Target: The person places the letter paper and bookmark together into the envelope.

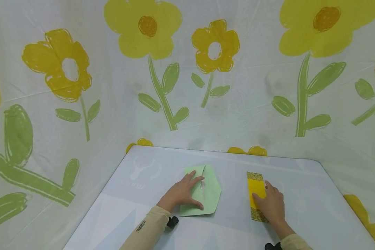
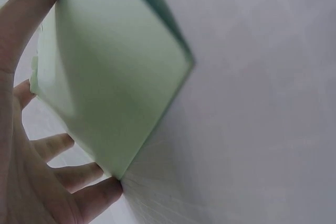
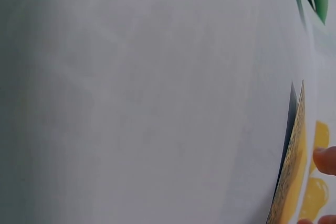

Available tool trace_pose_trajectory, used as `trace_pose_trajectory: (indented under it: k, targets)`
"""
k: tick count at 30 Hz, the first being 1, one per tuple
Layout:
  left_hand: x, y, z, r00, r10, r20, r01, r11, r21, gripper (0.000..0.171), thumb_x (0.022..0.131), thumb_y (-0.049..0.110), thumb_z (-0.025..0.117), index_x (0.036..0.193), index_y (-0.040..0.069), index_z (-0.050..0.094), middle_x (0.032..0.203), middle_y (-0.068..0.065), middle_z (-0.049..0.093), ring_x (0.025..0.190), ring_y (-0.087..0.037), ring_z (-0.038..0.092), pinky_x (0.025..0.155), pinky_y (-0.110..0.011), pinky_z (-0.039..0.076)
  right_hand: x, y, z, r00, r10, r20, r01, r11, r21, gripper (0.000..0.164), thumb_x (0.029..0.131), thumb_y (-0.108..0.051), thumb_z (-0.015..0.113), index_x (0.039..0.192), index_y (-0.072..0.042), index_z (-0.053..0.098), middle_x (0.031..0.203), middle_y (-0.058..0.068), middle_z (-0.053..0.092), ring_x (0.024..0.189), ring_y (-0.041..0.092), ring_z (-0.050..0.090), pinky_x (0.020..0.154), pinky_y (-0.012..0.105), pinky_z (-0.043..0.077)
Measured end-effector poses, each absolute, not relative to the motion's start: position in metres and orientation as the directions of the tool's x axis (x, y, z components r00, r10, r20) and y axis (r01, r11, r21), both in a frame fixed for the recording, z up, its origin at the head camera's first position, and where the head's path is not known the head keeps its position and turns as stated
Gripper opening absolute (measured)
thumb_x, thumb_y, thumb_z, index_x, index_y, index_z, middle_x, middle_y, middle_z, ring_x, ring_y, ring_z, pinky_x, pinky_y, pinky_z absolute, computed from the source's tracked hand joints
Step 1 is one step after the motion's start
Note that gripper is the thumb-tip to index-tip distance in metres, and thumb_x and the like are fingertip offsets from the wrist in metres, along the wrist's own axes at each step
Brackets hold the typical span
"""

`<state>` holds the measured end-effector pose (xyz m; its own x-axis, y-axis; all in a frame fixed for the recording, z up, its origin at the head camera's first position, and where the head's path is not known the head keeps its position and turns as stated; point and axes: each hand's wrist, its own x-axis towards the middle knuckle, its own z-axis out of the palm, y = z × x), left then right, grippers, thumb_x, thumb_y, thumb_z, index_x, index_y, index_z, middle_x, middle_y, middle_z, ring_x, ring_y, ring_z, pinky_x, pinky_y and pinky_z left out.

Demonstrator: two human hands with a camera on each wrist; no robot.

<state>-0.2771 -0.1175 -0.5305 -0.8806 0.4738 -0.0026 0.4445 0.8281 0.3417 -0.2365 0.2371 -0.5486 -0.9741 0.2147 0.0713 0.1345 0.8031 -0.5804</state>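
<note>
A pale green paper envelope (image 1: 211, 194) lies on the table, its flap point toward the right. A slit runs down its upper face, with something whitish showing inside. My left hand (image 1: 185, 191) rests over the envelope's left part, fingers and thumb spread apart. In the left wrist view, the fingertips of the left hand (image 2: 37, 177) are along the edge of the paper. To the right lies a yellow strip (image 1: 255, 187) with gold glitter bands at both ends. My right hand (image 1: 272, 204) is over its right side, thumb above the yellow part, fingers beside its right edge.
The white table (image 1: 234, 232) has faint grey shapes and rounded far corners. Behind and beside it hangs a white cloth (image 1: 247, 90) printed with large yellow flowers and green leaves. A black strap piece (image 1: 173, 222) shows at the left wrist.
</note>
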Motion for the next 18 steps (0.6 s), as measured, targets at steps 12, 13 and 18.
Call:
trace_pose_trajectory:
  k: [12, 13, 18]
  targets:
    - [-0.2773, -0.1170, -0.5306, -0.880, 0.476, 0.001, 0.448, 0.827, 0.339, 0.117, 0.057, 0.077, 0.083, 0.156, 0.038, 0.036, 0.167, -0.009, 0.023, 0.149, -0.037, 0.032, 0.102, -0.058, 0.047, -0.2360, 0.2429, -0.5458, -0.981, 0.196, -0.014, 0.174, 0.833, -0.526, 0.108, 0.087, -0.056, 0.072, 0.154, 0.013, 0.022, 0.141, 0.043, 0.040, 0.125, 0.062, 0.038, 0.095, 0.072, 0.039]
    - [-0.2773, -0.1171, -0.5309, -0.880, 0.476, 0.001, 0.448, 0.828, 0.338, 0.117, 0.057, 0.077, 0.084, 0.156, 0.038, 0.036, 0.167, -0.009, 0.023, 0.149, -0.037, 0.032, 0.102, -0.058, 0.048, -0.2364, 0.2430, -0.5460, -0.981, 0.196, -0.018, 0.176, 0.834, -0.523, 0.110, 0.086, -0.058, 0.072, 0.154, 0.013, 0.021, 0.141, 0.042, 0.041, 0.125, 0.062, 0.038, 0.095, 0.072, 0.039]
    - [-0.2774, -0.1174, -0.5319, -0.880, 0.476, -0.003, 0.447, 0.828, 0.339, 0.116, 0.057, 0.077, 0.083, 0.156, 0.039, 0.036, 0.167, -0.008, 0.023, 0.148, -0.036, 0.033, 0.101, -0.056, 0.049, -0.2383, 0.2432, -0.5472, -0.979, 0.201, -0.023, 0.184, 0.836, -0.517, 0.117, 0.084, -0.058, 0.074, 0.155, 0.014, 0.015, 0.138, 0.040, 0.046, 0.123, 0.059, 0.040, 0.094, 0.070, 0.040]
